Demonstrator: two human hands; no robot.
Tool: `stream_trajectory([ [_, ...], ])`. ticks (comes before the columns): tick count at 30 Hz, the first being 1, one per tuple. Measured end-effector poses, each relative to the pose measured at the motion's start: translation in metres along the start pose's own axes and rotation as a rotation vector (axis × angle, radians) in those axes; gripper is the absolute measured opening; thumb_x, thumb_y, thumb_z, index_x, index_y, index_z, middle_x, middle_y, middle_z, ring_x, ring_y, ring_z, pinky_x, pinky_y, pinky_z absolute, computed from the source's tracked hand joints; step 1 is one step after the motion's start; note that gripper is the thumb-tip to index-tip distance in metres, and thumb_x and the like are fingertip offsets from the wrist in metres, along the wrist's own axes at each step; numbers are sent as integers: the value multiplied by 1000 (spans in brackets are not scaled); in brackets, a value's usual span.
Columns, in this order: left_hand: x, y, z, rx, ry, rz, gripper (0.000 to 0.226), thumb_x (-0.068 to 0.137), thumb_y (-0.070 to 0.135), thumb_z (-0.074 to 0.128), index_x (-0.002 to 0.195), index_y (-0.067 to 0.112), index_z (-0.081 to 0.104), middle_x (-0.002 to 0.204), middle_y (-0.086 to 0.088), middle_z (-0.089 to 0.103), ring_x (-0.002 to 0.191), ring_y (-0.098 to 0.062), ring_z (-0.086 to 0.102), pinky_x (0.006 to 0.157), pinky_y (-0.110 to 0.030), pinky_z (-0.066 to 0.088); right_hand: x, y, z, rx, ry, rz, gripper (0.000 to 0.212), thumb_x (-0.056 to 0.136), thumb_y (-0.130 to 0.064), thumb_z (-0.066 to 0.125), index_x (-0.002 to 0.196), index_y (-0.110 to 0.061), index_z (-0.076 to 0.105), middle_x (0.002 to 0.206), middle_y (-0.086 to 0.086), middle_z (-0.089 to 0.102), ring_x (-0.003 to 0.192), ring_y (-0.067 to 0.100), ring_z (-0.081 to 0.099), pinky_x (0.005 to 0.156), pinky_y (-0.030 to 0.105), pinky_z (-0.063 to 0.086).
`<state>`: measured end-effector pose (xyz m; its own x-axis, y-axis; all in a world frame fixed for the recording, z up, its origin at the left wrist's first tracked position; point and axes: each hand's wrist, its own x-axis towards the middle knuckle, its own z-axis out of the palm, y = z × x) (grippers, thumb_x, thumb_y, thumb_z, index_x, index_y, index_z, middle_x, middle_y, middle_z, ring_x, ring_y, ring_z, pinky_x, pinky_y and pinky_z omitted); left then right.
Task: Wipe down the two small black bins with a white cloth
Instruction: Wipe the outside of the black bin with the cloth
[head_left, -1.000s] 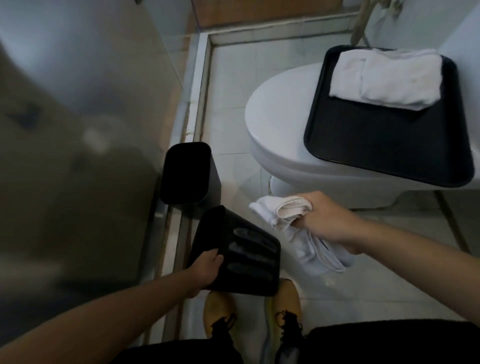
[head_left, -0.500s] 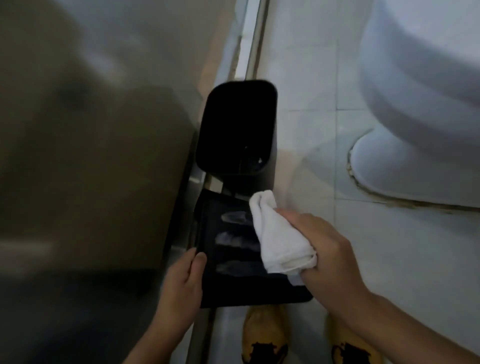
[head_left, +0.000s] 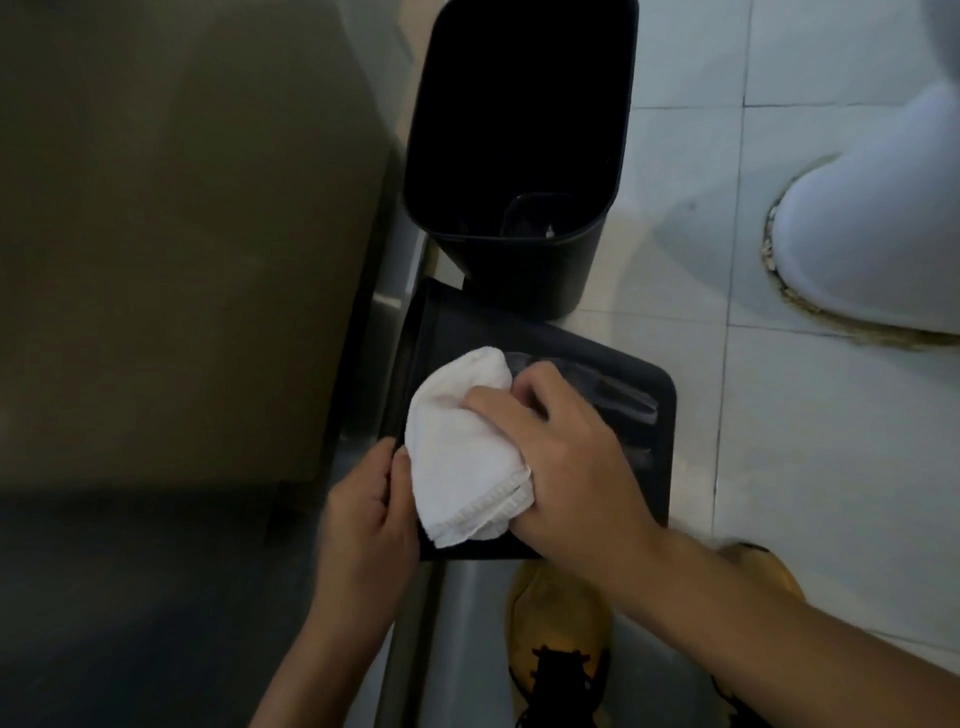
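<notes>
Two small black bins are on the bathroom floor beside a glass partition. The far bin (head_left: 519, 156) stands upright, open end up, with a small scrap at its bottom. The near bin (head_left: 644, 415) is tipped so that a broad side with pale streaks faces up. My right hand (head_left: 566, 462) grips a bunched white cloth (head_left: 462, 457) and presses it onto that side. My left hand (head_left: 369, 519) grips the near bin's left edge, thumb on top.
The white toilet base (head_left: 872, 234) stands at the right on pale floor tiles (head_left: 810, 467). A glass shower partition (head_left: 182, 234) with a metal sill runs down the left. My yellow shoes (head_left: 556, 634) show below the near bin.
The camera has dropped closer to the bins. My right hand has slid the cloth leftwards across the near bin's upturned side, towards my left hand, which keeps holding the bin's edge.
</notes>
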<state>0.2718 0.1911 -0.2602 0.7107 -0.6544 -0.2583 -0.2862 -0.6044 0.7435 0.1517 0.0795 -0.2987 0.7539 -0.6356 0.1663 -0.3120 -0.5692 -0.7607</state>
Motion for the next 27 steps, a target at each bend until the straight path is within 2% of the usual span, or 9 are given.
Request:
stream_trajectory([
  [4,-2,-10,-3,-20,-65,0,9,98,9,54,96,6,63,84,-10,68,80,-30,66,68,-55,55,-23,-7,11,79,-34,-89,51,83,-39,71,124,-11,63,100,8,52,86,15,53,73,29,54],
  [7,-2,-8,-1,18,-10,42,24,100,21,49,85,6,60,71,-7,62,66,-22,60,58,-47,51,-8,3,8,-2,3,-157,36,92,-28,63,119,-6,68,95,10,57,80,17,56,70,26,54],
  [10,-2,-2,0,85,28,113,38,97,32,39,69,8,48,59,-5,49,51,-17,45,47,-37,34,23,16,3,-29,139,14,38,89,-21,54,121,-3,65,96,13,55,78,22,57,67,31,54],
  [13,1,-1,3,61,40,137,37,97,29,40,67,7,45,62,-6,46,48,-15,41,46,-33,32,38,22,-3,-22,178,170,45,84,-21,58,128,-9,61,101,5,47,83,16,53,68,14,43],
  [18,3,-12,1,-141,-57,6,20,84,34,48,84,20,62,78,-2,69,78,-25,67,77,-48,56,-15,-17,11,117,-46,-20,42,87,-26,56,126,-12,63,106,0,50,87,6,51,79,20,53],
  [20,2,-15,-1,-84,-27,36,35,86,44,43,80,13,59,74,-12,64,71,-33,63,65,-53,54,-11,-7,7,89,-66,-102,38,88,-23,59,123,-9,66,101,1,52,83,6,51,75,19,52],
  [23,2,-7,1,38,12,140,41,97,36,39,68,9,46,59,-6,46,48,-13,42,45,-34,35,33,18,-1,7,133,76,45,85,-23,52,126,-8,64,103,8,53,85,17,56,75,24,52],
  [25,4,-4,2,37,23,148,39,98,30,39,66,9,43,61,-8,44,46,-16,38,44,-34,30,55,27,-5,-38,206,226,46,83,-19,57,128,-12,63,103,4,48,85,18,54,72,15,45],
  [27,5,-5,2,36,16,134,36,97,30,41,69,7,49,58,-6,48,47,-17,43,46,-43,37,45,20,-1,-52,181,216,48,82,-14,64,130,-13,61,108,8,49,88,21,56,76,23,52],
])
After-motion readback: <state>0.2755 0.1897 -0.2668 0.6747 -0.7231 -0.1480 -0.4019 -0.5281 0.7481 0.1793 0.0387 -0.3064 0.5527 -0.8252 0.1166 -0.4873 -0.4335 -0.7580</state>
